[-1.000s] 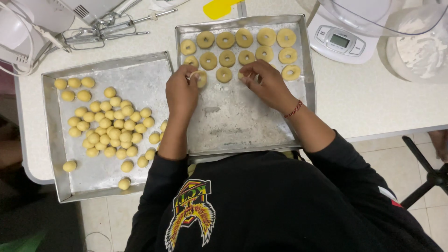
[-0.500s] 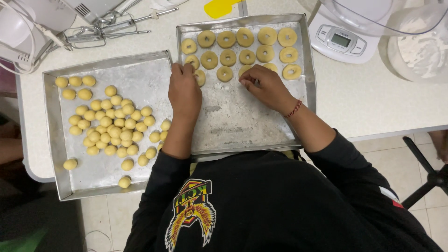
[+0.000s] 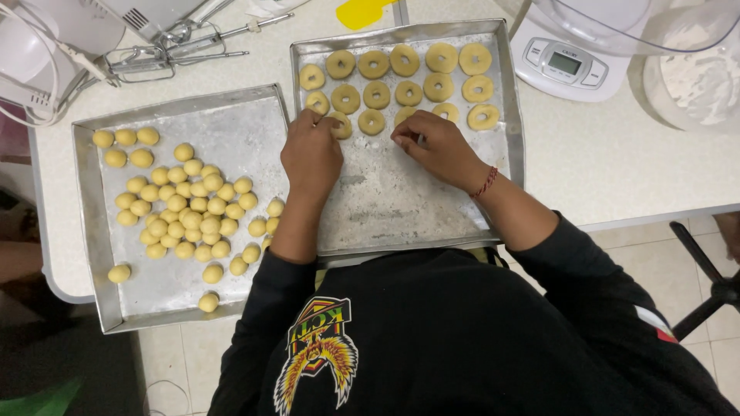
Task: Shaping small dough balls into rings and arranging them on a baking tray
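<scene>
White table [image 3: 617, 169], tiled floor below. Right tray [image 3: 416, 200]: dough rings [image 3: 408, 77] at far end; left hand [image 3: 311, 154] pinching one ring, right hand [image 3: 435, 146] fingers curled, grip unclear. Left tray [image 3: 231, 123]: dough balls [image 3: 185, 212]. Scale [image 3: 559, 65] far right.

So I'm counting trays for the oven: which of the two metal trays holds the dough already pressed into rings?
The right tray, under both hands. Its pieces are flat rings with dimpled centres in rows; the left tray holds only loose round balls.
</scene>
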